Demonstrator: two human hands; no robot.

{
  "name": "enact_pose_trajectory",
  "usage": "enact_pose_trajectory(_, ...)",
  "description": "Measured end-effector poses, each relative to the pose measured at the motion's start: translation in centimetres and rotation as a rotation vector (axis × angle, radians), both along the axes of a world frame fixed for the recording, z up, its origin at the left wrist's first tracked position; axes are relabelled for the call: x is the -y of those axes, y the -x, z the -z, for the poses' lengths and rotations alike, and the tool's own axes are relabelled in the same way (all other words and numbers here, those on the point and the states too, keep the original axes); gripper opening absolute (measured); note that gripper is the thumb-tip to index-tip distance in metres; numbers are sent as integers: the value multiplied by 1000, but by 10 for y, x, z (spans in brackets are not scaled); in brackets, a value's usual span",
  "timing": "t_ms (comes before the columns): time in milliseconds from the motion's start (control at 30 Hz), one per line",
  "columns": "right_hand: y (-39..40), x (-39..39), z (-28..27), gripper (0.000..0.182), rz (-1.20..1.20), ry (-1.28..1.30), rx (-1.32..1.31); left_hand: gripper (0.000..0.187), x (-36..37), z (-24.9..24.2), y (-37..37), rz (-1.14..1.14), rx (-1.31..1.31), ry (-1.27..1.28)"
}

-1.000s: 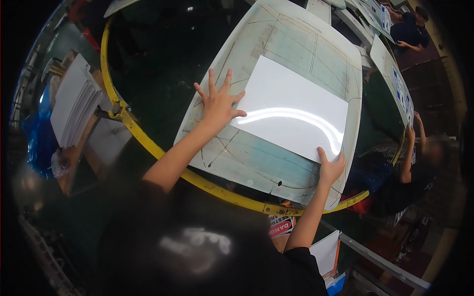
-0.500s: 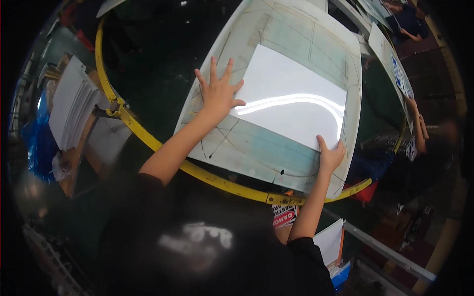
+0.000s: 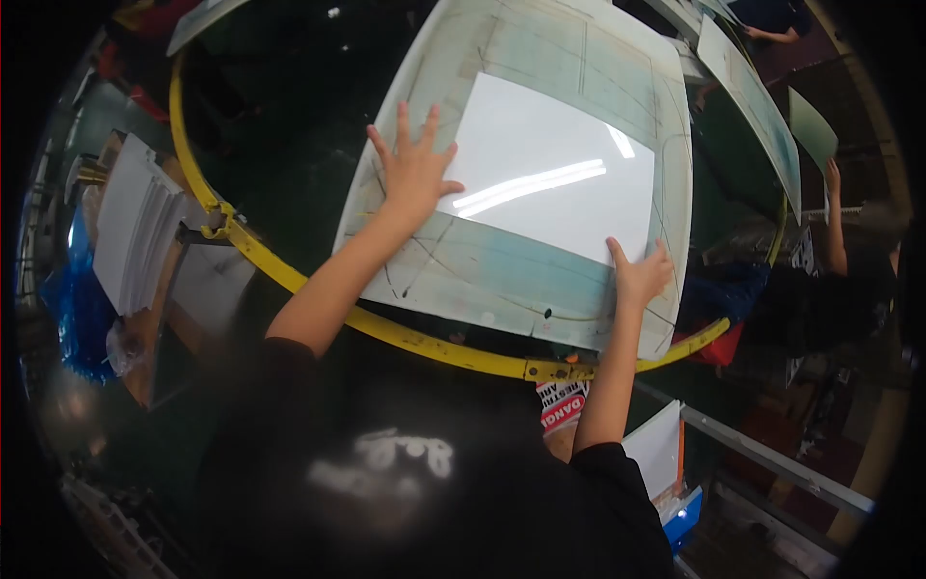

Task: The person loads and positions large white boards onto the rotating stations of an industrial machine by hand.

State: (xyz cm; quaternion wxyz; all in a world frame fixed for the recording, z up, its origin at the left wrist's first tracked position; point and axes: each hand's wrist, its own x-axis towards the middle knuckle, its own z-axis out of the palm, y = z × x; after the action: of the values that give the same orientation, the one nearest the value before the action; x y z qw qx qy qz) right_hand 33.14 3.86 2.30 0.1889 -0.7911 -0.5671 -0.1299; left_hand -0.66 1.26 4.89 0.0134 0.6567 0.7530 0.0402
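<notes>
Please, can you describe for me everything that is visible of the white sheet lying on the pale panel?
The white sheet is four-cornered, thin and unmarked, with a glossy face that looks like plastic or coated paper; bright streaks on it look like lamp reflections. It lies flat, around the middle of the pale, line-marked panel. The left hand's thumb is at its left edge, the right hand's at its near edge.

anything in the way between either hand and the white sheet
Nothing visible is: the thumb of the left hand overlaps the white sheet near its left corner, the thumb of the right hand its near edge.
</notes>
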Motion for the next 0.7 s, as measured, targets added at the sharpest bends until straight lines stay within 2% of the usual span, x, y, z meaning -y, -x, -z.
enact_pose_trajectory(67, 3, 3, -8, 64, -155, -68, 143, 60, -3, 3, 0, 1, -39, -6)
enact_pose_trajectory(133, -15, -5, 15, 48, -417, -6, -37, 61, -3, 5, -1, 24, -61, -35)
enact_pose_trajectory(167, -11, -1, 7, 43, -447, 46, -99, 61, -5, 10, -3, 18, -82, -71)
enact_pose_trajectory(200, -17, 2, 11, 45, -517, -37, -109, 60, -6, 11, -7, 3, -136, -68)
enact_pose_trajectory(233, -19, 10, 5, 46, -552, 4, -187, 59, -4, 9, -11, -22, -189, -67)
enact_pose_trajectory(267, -30, 17, 1, 47, -618, 88, -283, 46, 0, 7, -15, -32, -209, -110)
enact_pose_trajectory(333, -42, 48, -8, 48, -679, 143, -638, 39, 9, 36, -19, -66, -100, -382)
enact_pose_trajectory(400, -61, 99, -15, 50, -778, 111, -434, 37, 32, 45, -32, 12, 183, -610)
enact_pose_trajectory(433, -81, 128, -16, 49, -825, 144, -151, 39, 56, 42, -33, 102, 399, -692)
enact_pose_trajectory(500, -105, 190, -30, 49, -814, 192, -52, 38, 109, 23, -38, 108, 637, -699)
enact_pose_trajectory(533, -120, 219, -32, 49, -801, 194, -7, 36, 134, 29, -40, 72, 616, -680)
enact_pose_trajectory(567, -135, 247, -35, 48, -750, 196, 19, 34, 156, 35, -46, 35, 597, -658)
enact_pose_trajectory(600, -149, 275, -37, 49, -700, 198, 43, 33, 177, 25, -54, 4, 687, -657)
enact_pose_trajectory(633, -162, 305, -43, 56, -547, 356, 105, 31, 194, 17, -65, -29, 776, -651)
enact_pose_trajectory(700, -177, 346, -35, 65, -281, 595, 179, 29, 214, 29, -81, 149, 771, -592)
